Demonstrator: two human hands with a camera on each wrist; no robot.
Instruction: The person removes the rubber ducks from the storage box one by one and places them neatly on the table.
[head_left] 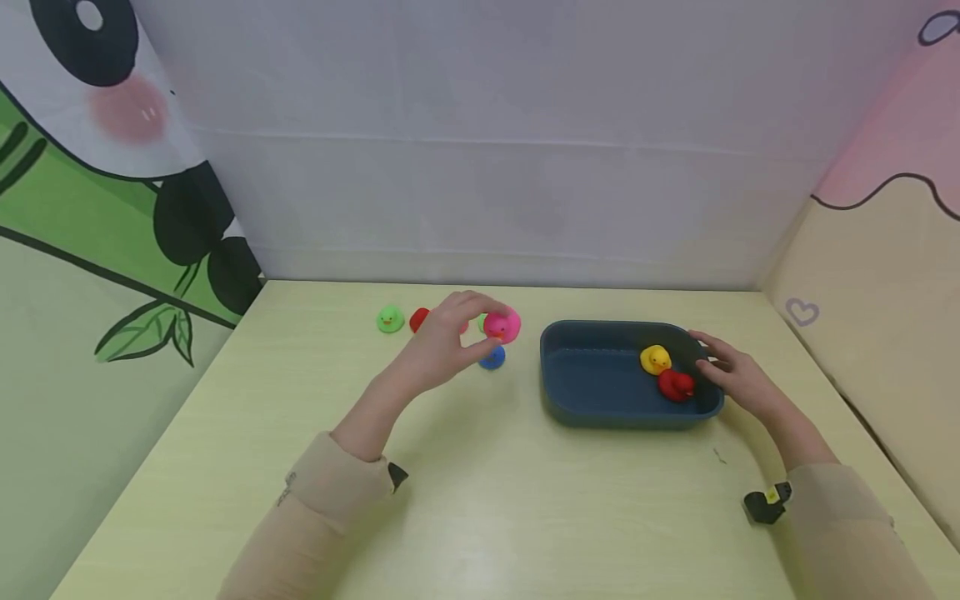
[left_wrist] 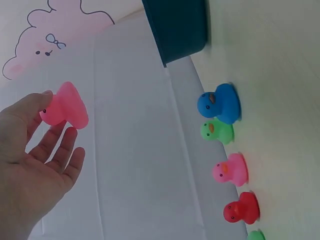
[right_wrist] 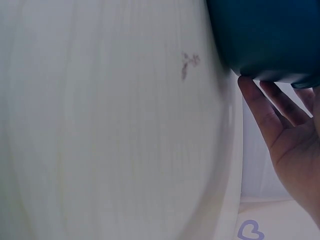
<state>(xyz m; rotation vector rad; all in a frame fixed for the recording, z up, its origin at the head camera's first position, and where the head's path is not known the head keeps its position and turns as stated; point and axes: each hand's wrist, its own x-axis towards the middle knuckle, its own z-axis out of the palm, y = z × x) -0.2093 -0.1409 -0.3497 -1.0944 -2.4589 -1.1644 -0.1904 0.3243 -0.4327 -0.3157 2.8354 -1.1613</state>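
Note:
My left hand [head_left: 450,333] pinches a pink rubber duck [left_wrist: 70,106] between thumb and fingertips, held up off the table. Below and behind it on the table stand a blue duck [head_left: 492,358], a green duck [left_wrist: 218,131], a pink duck [left_wrist: 231,169] and a red duck [left_wrist: 242,208]. A dark blue bin [head_left: 592,421] sits to the right, with a yellow duck [head_left: 656,360] and a red duck [head_left: 677,386] in its right end. With mostly straight fingers, my right hand [head_left: 738,382] touches that end of the bin; its thumb's contact is partly hidden.
Another green duck [head_left: 390,319] is at the far left of the row. The pale wooden table [head_left: 480,517] ends at a white back panel [head_left: 480,200], with printed panels on both sides. A small dark mark [right_wrist: 187,65] is on the tabletop near the bin.

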